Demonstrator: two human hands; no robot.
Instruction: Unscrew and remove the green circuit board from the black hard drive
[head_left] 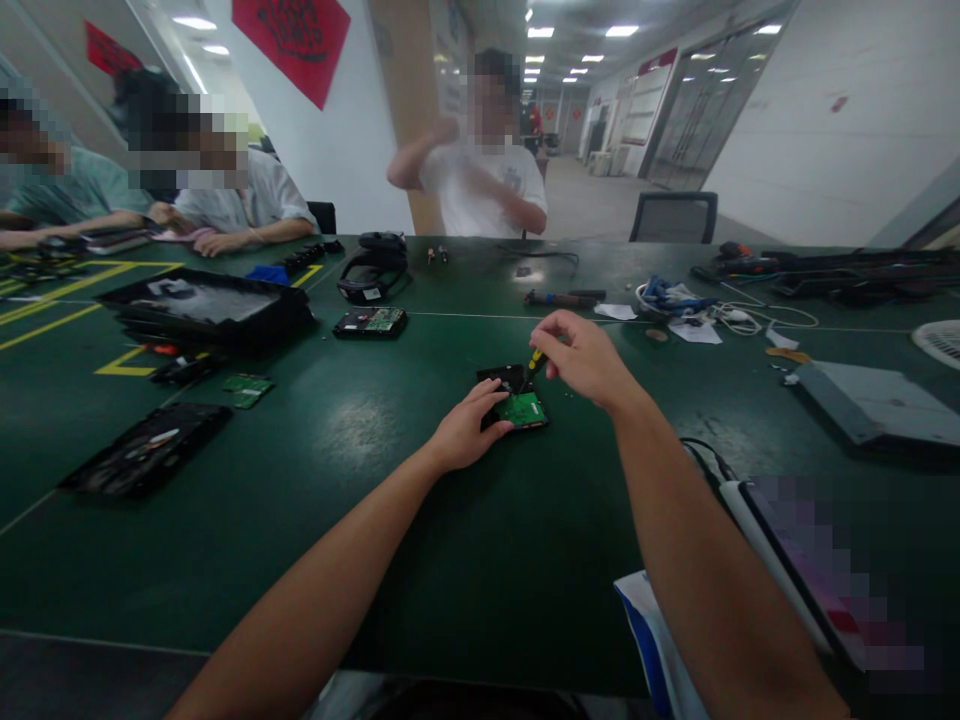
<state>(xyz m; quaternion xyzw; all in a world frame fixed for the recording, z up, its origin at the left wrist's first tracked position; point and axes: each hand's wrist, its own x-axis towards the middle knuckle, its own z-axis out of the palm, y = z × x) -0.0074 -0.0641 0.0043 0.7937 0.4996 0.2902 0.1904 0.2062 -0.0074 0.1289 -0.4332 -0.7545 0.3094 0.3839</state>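
Observation:
A hard drive (530, 411) with a green circuit board facing up lies flat on the dark green table in front of me. My left hand (471, 428) grips it from the left, fingers over its top and thumb along the near edge. Pinched in my right hand (576, 352) is a screwdriver (535, 362) with a yellow and black handle, tilted with its tip down at the board. Whether the tip sits in a screw is too small to tell. Tiny loose bits, perhaps screws, lie just right of the drive.
Another hard drive (370, 321) lies farther back, left of centre. To the left are a stack of black trays (217, 310), a loose green circuit board (248, 389) and a black panel (148, 450). A grey metal box (889, 402) stands right. Several people sit across the table.

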